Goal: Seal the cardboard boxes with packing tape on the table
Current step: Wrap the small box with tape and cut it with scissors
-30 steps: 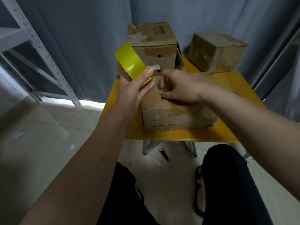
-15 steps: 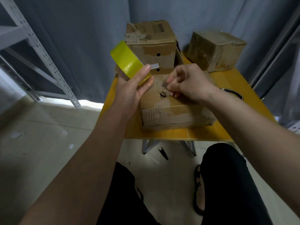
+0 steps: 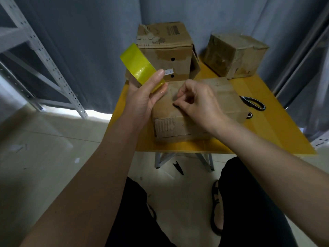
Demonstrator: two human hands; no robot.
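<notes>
My left hand grips a yellow roll of packing tape, held up above the table's left edge. A low, flat cardboard box lies nearest me on the yellow table. My right hand hovers over the top of this box with fingers curled, thumb and fingertips close together; whether they pinch a tape end I cannot tell. A taller cardboard box stands behind it, and a third cardboard box sits at the back right.
Black-handled scissors lie on the table right of the flat box. A grey metal shelf frame stands at the left, grey curtains hang behind. My knees and sandalled feet are under the table's front edge.
My right hand dropped slightly and moved back toward me over the flat box. The left hand with the roll stayed nearly in place.
</notes>
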